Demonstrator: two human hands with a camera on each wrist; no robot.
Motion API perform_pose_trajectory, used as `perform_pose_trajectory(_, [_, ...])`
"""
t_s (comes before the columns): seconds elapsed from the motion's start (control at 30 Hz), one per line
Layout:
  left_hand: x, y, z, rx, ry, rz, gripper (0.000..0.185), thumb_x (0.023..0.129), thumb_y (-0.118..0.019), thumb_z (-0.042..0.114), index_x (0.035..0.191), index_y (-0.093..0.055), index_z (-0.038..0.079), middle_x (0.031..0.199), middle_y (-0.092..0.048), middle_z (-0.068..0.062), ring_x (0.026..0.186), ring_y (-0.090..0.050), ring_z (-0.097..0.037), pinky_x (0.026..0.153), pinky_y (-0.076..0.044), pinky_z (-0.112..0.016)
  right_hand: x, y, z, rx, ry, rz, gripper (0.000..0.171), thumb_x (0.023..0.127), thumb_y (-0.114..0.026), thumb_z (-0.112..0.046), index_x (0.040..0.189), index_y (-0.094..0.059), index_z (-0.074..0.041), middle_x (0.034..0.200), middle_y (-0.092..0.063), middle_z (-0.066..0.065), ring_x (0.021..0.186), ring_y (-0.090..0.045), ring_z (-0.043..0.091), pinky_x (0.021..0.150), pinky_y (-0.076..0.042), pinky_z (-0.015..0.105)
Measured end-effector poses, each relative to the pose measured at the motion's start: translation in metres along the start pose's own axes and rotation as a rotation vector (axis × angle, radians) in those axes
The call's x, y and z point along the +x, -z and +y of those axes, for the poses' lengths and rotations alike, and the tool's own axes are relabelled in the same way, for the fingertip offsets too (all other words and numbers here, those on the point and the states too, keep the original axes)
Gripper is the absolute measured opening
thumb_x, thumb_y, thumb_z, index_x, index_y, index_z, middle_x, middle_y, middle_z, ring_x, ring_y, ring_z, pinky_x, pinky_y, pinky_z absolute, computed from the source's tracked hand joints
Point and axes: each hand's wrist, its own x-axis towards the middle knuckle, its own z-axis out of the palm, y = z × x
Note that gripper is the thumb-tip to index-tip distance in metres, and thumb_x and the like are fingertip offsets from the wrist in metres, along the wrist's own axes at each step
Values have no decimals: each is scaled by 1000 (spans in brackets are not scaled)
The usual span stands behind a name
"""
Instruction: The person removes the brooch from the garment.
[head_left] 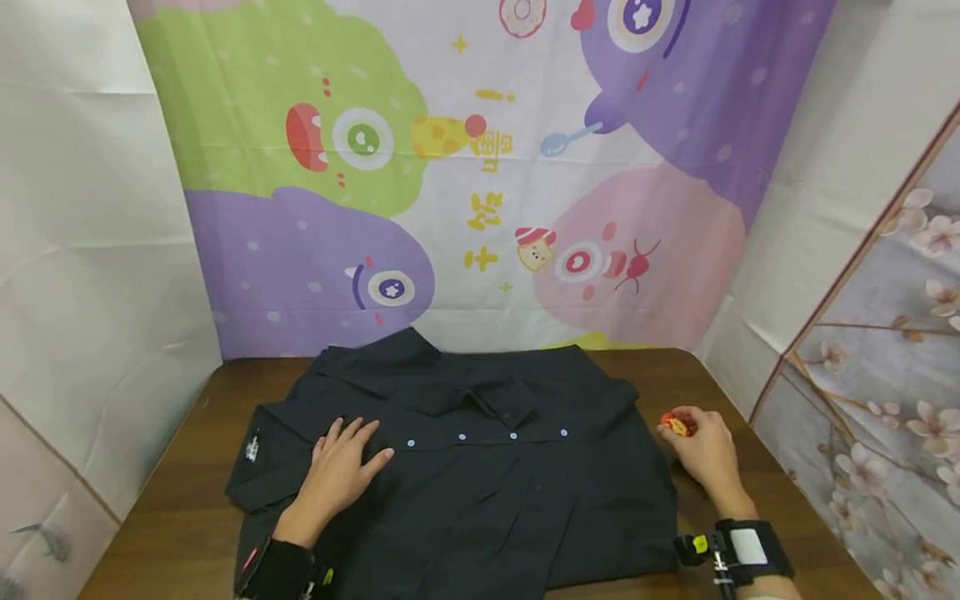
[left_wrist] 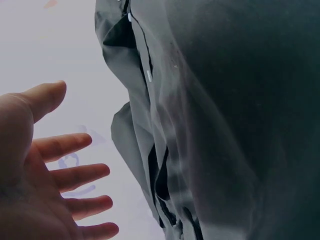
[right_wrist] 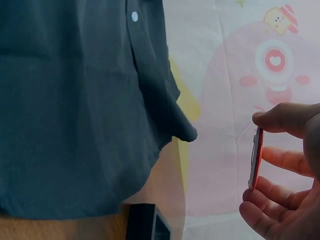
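Note:
A black shirt [head_left: 480, 500] with a row of pale buttons lies spread on the wooden table, its collar and creased folds toward the far side. Over its left part is my left hand [head_left: 339, 467], fingers spread and holding nothing. The left wrist view shows the same hand [left_wrist: 45, 170] with fingers extended, a gap between it and the cloth. Off the shirt's right edge, my right hand [head_left: 705, 446] pinches a small red and yellow badge [head_left: 677, 424]. Edge-on in the right wrist view, the badge [right_wrist: 255, 157] looks thin and flat, with a silvery back, between thumb and fingertips.
The brown table [head_left: 180, 483] shows on both sides of the shirt. Behind it hangs a cartoon-printed cloth [head_left: 480, 317]. White sheeting [head_left: 75, 208] stands at left, and a flower-patterned panel [head_left: 892, 400] at right. Each wrist carries a strapped camera [head_left: 697, 546].

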Motion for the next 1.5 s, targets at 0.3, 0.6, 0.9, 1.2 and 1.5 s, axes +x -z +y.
perform_pose_trajectory(0.3, [1, 1, 0, -35, -6, 35, 61, 94, -61, 39, 143, -48, 5, 153, -32, -29, 142, -25, -52, 109, -23, -72, 0, 6, 7, -11, -34, -4, 40, 84, -75, -18, 113, -64, 6, 106, -58, 30, 99, -54, 41, 78, -42, 53])
perform_pose_trajectory(0.6, [-1, 0, -4, -29, 4, 23, 60, 94, -61, 38, 142, -49, 4, 152, -34, -30, 141, -25, -53, 108, -24, -73, 3, 9, 17, -22, -46, -23, 40, 86, -73, -19, 114, -62, 7, 108, -58, 31, 101, -52, 43, 78, -42, 53])
perform_pose_trajectory(0.9, [-2, 0, -7, -25, 27, -17, 61, 95, -60, 40, 142, -48, 4, 153, -33, -29, 142, -23, -52, 108, -23, -73, 4, 6, 36, -38, -54, -25, 39, 86, -72, -18, 112, -62, 8, 106, -59, 31, 97, -52, 42, 75, -42, 51])
perform_pose_trajectory(1.2, [-1, 3, -4, -28, 12, -3, 59, 95, -61, 39, 141, -50, 4, 152, -34, -30, 142, -24, -53, 107, -24, -73, 2, 4, 41, -23, -75, -29, 38, 86, -73, -18, 111, -62, 9, 107, -61, 32, 98, -53, 43, 77, -41, 53])
perform_pose_trajectory(1.5, [-2, 5, 0, -60, 14, -28, 55, 96, -60, 36, 140, -51, 4, 152, -34, -29, 142, -24, -53, 108, -23, -72, 1, 1, 50, -32, -99, -42, 40, 84, -75, -19, 110, -63, 10, 108, -64, 32, 99, -58, 47, 81, -43, 56])
